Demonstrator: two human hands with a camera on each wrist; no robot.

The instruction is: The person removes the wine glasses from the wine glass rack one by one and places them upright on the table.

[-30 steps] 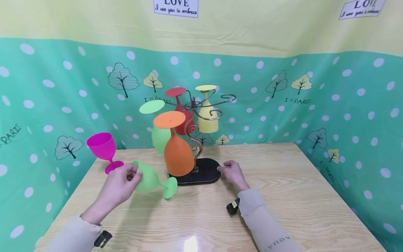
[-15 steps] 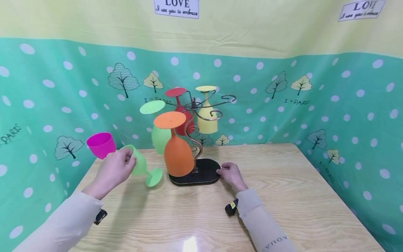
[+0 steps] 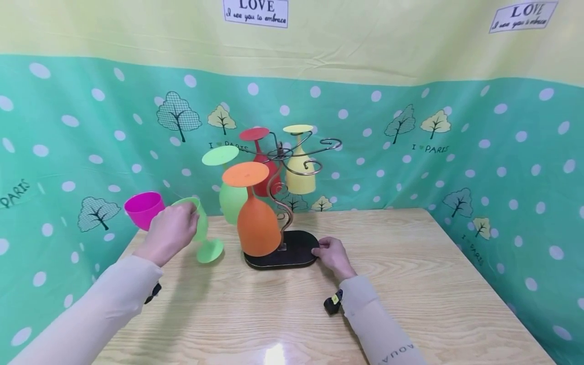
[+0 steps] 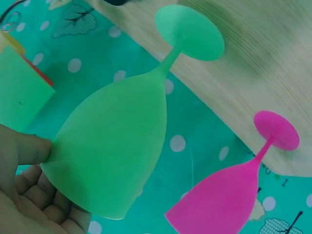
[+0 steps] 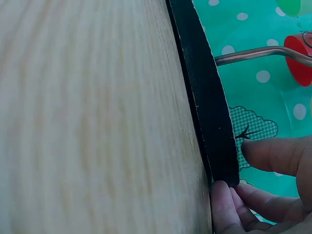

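Observation:
My left hand (image 3: 170,230) pinches a light green plastic goblet (image 4: 114,139) near its rim, thumb outside the bowl. In the head view the goblet leans a little, its foot (image 3: 211,251) low over the table and the hand covering part of the bowl. Just left of it, a magenta goblet (image 3: 142,209) stands upright, its stem hidden by my hand. My right hand (image 3: 334,255) grips the right end of the goblet rack's black base (image 3: 298,246), with thumb on top and fingers at the edge (image 5: 222,168).
The rack's curled metal arms (image 3: 292,152) bear upside-down goblets: orange (image 3: 258,228) in front, green (image 3: 231,200) at left, red (image 3: 270,177) and yellow (image 3: 301,175) behind. Two curled arms on the right carry nothing. A dotted teal curtain (image 3: 388,187) surrounds the wooden table (image 3: 410,284).
My left hand has carried the green goblet left and back, bringing it more upright beside the magenta one and covering that goblet's stem. My right hand stays at the rack's base.

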